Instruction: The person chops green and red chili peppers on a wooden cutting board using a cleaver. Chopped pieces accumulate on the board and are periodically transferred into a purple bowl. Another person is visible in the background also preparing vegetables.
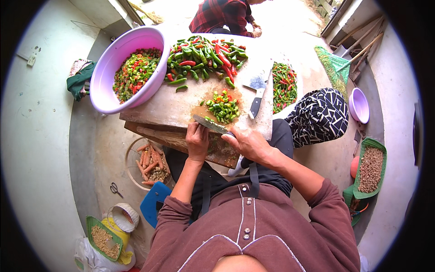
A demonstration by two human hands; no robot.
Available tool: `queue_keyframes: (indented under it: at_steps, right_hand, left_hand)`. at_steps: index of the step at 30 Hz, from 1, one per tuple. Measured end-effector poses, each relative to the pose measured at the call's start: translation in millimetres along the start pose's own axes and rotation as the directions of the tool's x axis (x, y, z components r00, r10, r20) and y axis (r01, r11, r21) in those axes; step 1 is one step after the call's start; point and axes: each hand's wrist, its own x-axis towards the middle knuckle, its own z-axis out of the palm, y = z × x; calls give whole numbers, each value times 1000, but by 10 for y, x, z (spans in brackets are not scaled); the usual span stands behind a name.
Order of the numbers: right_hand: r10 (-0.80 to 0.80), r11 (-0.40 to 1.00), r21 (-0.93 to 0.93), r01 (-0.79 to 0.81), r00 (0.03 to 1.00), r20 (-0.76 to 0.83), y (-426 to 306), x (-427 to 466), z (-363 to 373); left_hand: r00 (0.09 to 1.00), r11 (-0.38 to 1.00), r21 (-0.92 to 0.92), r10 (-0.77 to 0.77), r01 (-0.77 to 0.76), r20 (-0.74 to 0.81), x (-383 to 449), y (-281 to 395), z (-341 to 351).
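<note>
My right hand grips the handle of a kitchen knife, whose blade points left along the table's near edge. At the blade's tip end, my left hand has its fingers bent at the edge; whether it holds anything is hidden. Just beyond the blade lies a small heap of chopped green and red chili peppers on the wet tabletop. Whole chili peppers are piled farther back. A purple basin with chopped peppers stands at the left. To the right rests a cleaver with a black handle.
Beyond the table a person in a plaid shirt bends forward. More peppers lie right of the table, beside a black-and-white patterned cloth item. A basket of corn cobs, scissors and a blue chair are at lower left.
</note>
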Motion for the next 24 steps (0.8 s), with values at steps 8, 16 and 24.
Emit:
queue_keyframes:
  at_steps: [8,16,24]
  right_hand:
    - [76,995,-62,-72,995,62,151,205,386]
    - [-9,999,38,11,999,-50,116,87,244]
    - [70,997,7,-72,991,114,97,88,184]
  left_hand:
    - [1000,1000,-20,-7,6,-12,20,-49,-21]
    - [999,999,43,19,-17,-30,-16,-47,-4]
    - [996,1000,-4,1,-2,-84,-12,-25,10]
